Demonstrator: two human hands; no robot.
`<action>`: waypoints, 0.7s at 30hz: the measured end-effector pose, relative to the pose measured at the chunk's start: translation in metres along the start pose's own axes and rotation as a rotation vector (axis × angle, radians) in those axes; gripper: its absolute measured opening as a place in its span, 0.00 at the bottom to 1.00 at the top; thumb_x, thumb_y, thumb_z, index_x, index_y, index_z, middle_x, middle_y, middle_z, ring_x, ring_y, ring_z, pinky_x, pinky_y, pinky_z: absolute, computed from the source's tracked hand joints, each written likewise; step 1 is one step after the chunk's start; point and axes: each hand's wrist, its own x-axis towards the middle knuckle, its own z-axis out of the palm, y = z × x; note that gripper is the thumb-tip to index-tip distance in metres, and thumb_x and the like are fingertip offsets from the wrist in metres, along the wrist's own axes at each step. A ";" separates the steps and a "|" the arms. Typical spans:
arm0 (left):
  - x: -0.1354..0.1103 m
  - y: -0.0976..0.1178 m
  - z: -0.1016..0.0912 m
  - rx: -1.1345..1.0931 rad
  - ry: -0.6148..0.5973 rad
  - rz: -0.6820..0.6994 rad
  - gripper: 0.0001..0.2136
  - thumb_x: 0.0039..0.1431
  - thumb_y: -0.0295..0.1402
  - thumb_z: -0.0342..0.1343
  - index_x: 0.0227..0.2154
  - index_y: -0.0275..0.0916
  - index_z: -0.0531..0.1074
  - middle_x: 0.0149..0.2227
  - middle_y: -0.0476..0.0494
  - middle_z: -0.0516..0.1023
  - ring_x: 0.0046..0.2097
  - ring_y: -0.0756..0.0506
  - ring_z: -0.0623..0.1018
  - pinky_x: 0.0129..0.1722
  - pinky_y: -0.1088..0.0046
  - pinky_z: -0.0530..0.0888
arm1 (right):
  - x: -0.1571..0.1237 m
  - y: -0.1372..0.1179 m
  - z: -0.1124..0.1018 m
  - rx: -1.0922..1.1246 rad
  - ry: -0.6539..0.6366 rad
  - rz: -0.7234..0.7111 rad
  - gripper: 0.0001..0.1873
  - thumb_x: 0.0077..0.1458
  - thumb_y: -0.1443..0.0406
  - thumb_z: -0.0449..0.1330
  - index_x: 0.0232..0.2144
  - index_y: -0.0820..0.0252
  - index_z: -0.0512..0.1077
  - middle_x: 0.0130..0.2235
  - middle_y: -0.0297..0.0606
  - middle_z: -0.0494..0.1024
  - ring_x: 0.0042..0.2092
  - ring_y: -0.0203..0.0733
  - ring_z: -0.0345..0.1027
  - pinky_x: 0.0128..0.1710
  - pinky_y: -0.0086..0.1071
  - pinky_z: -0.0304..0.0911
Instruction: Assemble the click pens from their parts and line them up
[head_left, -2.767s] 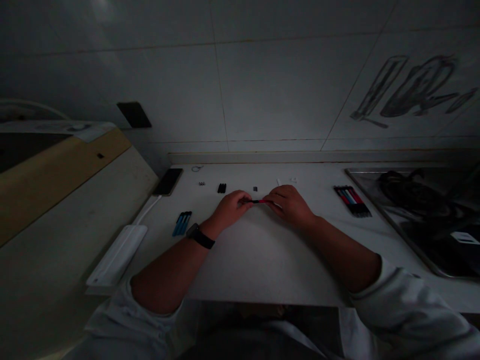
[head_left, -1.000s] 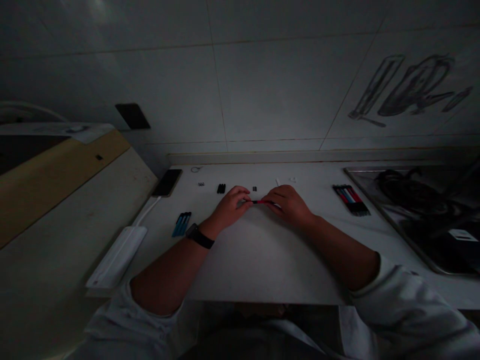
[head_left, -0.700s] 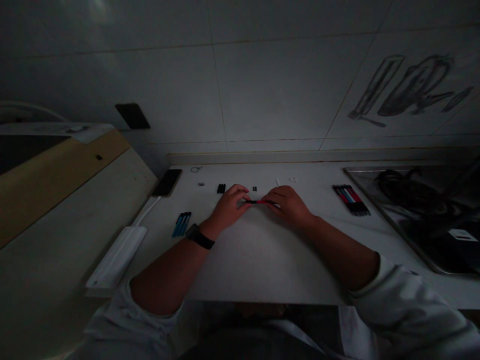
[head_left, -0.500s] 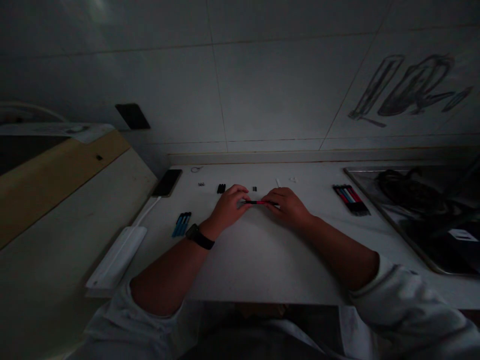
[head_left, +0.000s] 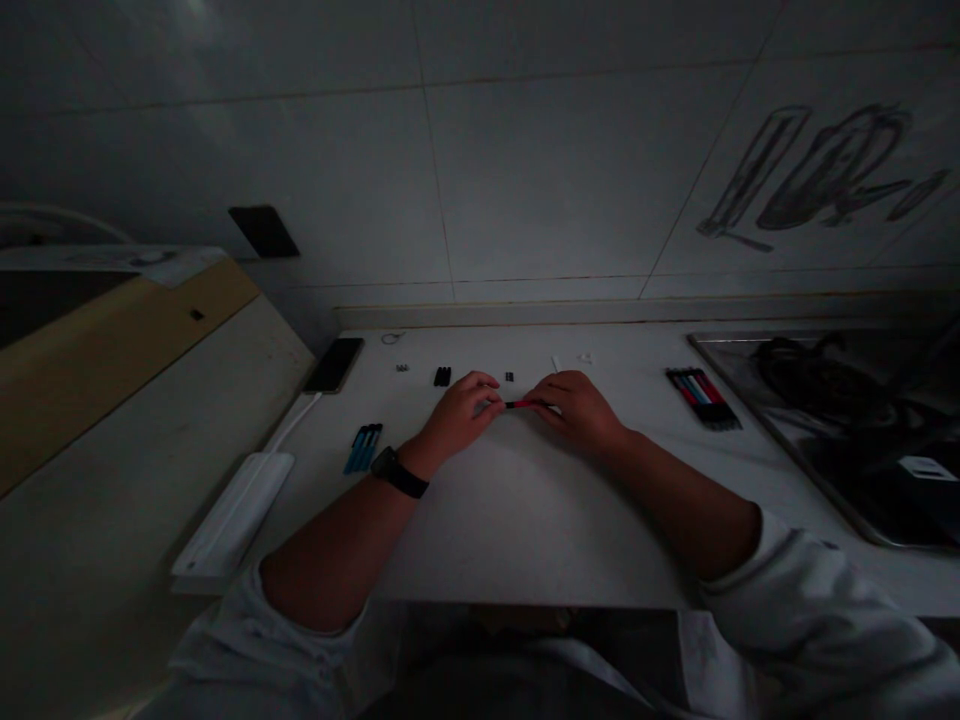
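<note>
A thin red and black pen (head_left: 517,404) lies level between my two hands, just above the white counter (head_left: 525,500). My left hand (head_left: 459,412), with a dark watch on its wrist, pinches the pen's left end. My right hand (head_left: 576,407) is closed round the right end. Both forearms rest on the counter. Small black parts (head_left: 442,377) and a tiny dark piece (head_left: 510,377) lie just beyond my hands.
Blue pens (head_left: 364,446) lie at the left, a bundle of red, blue and black pens (head_left: 703,397) at the right. A phone (head_left: 335,364) and a white power strip (head_left: 232,515) sit at the left edge. A metal sink (head_left: 840,430) holds dark items.
My hands have drawn slightly closer along the pen, so less of its red shaft shows between them. Nothing else has moved.
</note>
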 end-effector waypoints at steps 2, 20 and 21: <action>0.000 0.001 0.000 -0.013 0.022 0.001 0.02 0.66 0.32 0.61 0.39 0.40 0.76 0.50 0.41 0.74 0.53 0.43 0.77 0.55 0.59 0.75 | -0.001 0.002 -0.002 -0.014 0.016 0.041 0.10 0.66 0.62 0.62 0.46 0.57 0.81 0.38 0.43 0.82 0.40 0.46 0.75 0.45 0.41 0.64; -0.003 0.003 -0.004 0.003 -0.060 0.004 0.10 0.70 0.40 0.56 0.48 0.43 0.75 0.51 0.41 0.73 0.55 0.42 0.76 0.59 0.56 0.74 | 0.011 0.023 -0.032 0.970 0.426 0.622 0.17 0.50 0.53 0.72 0.34 0.54 0.72 0.35 0.31 0.75 0.37 0.37 0.70 0.41 0.35 0.68; -0.003 0.002 -0.004 0.007 -0.066 0.000 0.10 0.70 0.40 0.56 0.48 0.43 0.75 0.51 0.41 0.73 0.55 0.42 0.76 0.60 0.56 0.74 | 0.010 0.028 -0.037 0.940 0.466 0.610 0.17 0.50 0.53 0.72 0.36 0.53 0.72 0.35 0.31 0.75 0.37 0.37 0.69 0.41 0.35 0.68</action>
